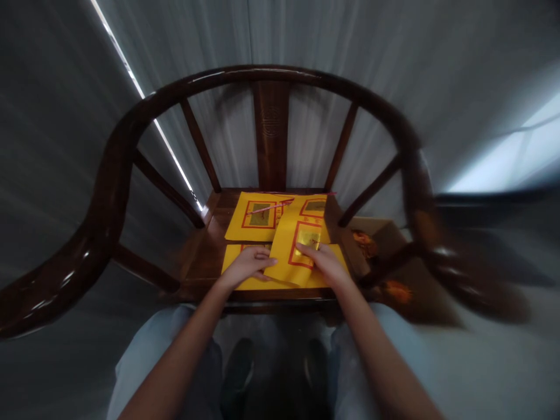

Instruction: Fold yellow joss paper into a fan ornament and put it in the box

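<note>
Red-printed rectangular yellow paper sheet [286, 245], at three o'clock over flat brown wooden chair seat [200, 256]: opposite edges pinched by fingers of left hand [246, 265] and right hand [327, 263], best held lightly taut.

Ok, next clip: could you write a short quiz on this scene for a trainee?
1. True or false: the right hand holds a yellow sheet.
2. What colour is the border around the sheet's printed picture? A) blue B) red C) green
3. Fill in the blank: seen by the person, the cardboard box is to the ____ of the wooden chair.

Key: 1 true; 2 B; 3 right.
</note>
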The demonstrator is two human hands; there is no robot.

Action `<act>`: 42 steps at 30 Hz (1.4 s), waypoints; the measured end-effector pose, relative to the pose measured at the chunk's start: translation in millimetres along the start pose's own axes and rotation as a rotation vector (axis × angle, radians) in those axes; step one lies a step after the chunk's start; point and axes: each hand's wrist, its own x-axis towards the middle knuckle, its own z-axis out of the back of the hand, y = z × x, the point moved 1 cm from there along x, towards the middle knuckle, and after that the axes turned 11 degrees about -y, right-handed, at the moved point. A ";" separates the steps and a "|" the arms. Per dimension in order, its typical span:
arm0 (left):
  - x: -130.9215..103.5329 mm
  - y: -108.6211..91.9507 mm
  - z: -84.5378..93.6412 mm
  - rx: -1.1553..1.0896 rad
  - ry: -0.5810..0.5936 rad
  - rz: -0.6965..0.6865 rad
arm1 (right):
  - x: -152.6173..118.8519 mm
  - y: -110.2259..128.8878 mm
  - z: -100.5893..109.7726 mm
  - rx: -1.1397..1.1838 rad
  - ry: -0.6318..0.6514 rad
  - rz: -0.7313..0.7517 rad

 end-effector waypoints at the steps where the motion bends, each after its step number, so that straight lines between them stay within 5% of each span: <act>1: 0.4 1.1 1.2 0.004 0.006 0.016 | 0.2 0.2 -0.7 0.003 0.005 0.002; 16: 2.0 8.9 10.5 0.007 -0.048 0.009 | -3.7 -6.7 -5.1 -0.010 0.027 -0.039; 21: 3.9 6.3 13.9 0.054 -0.114 -0.022 | -9.1 -4.6 -3.9 -0.319 0.186 -0.155; 27: 4.2 1.3 22.6 0.088 -0.110 -0.030 | -8.1 -0.6 -0.7 -0.402 0.372 -0.178; 42: 2.2 -1.9 25.6 0.035 -0.115 -0.034 | -6.4 0.9 8.7 -0.427 0.308 -0.126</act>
